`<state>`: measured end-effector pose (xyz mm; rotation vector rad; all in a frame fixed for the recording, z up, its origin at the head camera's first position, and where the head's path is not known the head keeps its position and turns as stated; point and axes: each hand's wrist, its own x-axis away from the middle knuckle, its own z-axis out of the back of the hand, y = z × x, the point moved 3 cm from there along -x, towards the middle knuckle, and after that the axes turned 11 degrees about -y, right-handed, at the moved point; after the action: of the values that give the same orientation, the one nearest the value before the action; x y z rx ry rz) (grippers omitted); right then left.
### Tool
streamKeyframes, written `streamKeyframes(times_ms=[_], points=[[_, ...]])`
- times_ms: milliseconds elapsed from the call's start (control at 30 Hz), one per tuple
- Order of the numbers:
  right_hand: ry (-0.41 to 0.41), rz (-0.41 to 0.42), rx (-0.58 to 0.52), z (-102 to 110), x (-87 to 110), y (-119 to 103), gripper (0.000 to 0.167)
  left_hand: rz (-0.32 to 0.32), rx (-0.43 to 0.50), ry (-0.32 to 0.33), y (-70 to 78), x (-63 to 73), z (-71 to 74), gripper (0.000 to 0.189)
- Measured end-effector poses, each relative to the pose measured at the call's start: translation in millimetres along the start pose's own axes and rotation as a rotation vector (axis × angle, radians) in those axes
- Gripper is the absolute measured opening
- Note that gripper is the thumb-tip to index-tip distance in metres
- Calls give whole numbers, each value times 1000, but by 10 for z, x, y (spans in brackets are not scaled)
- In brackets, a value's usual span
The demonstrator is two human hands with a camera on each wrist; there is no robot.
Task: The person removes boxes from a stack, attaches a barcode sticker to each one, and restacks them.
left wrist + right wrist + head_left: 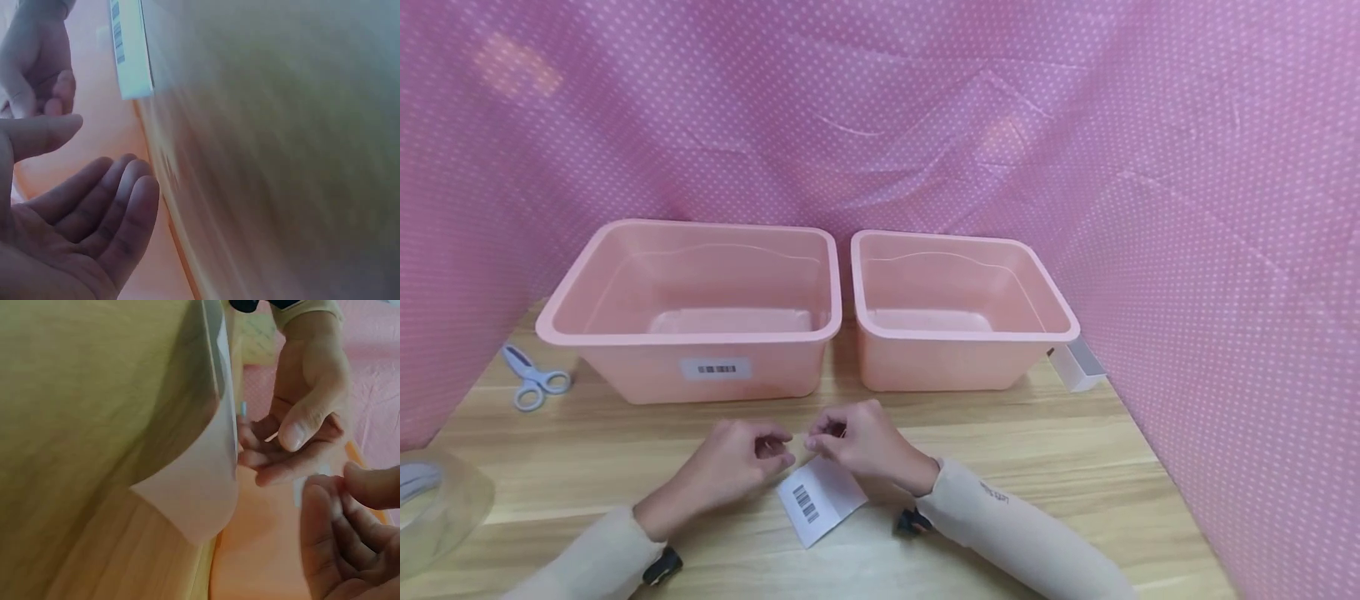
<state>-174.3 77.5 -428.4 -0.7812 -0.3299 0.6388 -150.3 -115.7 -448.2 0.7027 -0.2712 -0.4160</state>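
Over the wooden table, my left hand and right hand face each other, fingertips a small gap apart. In the left wrist view, the left fingers are loosely bent, the thumb apart from them, with nothing between. The right thumb comes close to its bent fingertips, and nothing shows in that hand. Just below both hands lies a creased white paper label with a printed barcode; its edge curls up off the table in the right wrist view.
Two pink plastic bins stand side by side behind the hands, the left one bearing a barcode label. Scissors lie at left, a clear tape roll at near left. A white box sits beside the right bin.
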Motion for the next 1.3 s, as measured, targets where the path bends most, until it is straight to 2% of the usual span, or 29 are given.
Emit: streamKeyframes(times_ms=[100,267,367,733,933,1133,1300], points=[[-58,-9,52,-13,74,38,8,27,-29,-33,47,0,-61,37],[-146,-4,130,-58,190,92,9,118,-135,-112,125,20,-170,61],[-190,1,164,-94,238,109,7,156,-168,-136,168,26,-212,66],[-229,23,211,-149,284,127,5,174,-142,-160,219,15,-264,53],[-258,21,231,-156,279,148,6,167,-155,-142,234,13,-281,41],[-293,7,240,-163,265,164,6,190,-148,-143,239,2,-293,38],[-295,0,232,-164,260,165,6,205,-87,-148,214,-7,-279,33]])
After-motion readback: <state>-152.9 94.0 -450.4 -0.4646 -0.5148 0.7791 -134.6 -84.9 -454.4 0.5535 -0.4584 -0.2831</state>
